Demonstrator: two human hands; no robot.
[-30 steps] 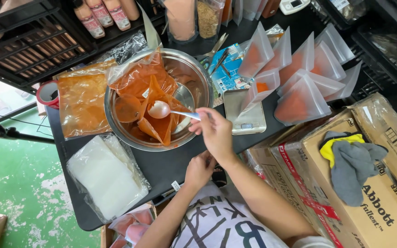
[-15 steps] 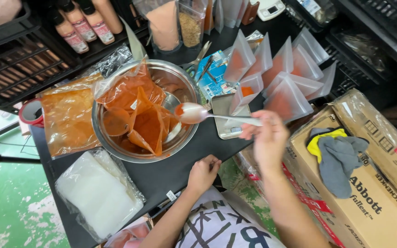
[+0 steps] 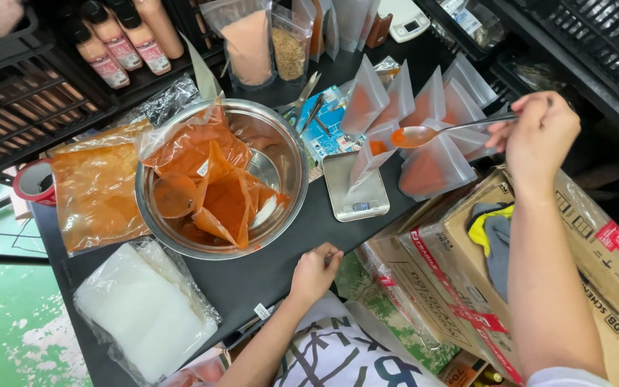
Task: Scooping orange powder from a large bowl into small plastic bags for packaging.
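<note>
Views: one only, the head view; no second view shares the scene.
Position: worn on the person's head, above the near edge of the black desk [image 3: 252, 279].
Direction: steeply downward and forward; the person's chest sits at the bottom edge, the racks beyond the desk at the top.
Distance: close, within arm's reach; the right hand [image 3: 539, 136] and left hand [image 3: 315, 271] both show in full.
Coverage: the steel bowl [image 3: 281, 143] lies near the middle, cardboard boxes [image 3: 596, 265] at the right, green floor [image 3: 1, 322] at the lower left.
Tilt: the desk runs slantwise across the frame.
</note>
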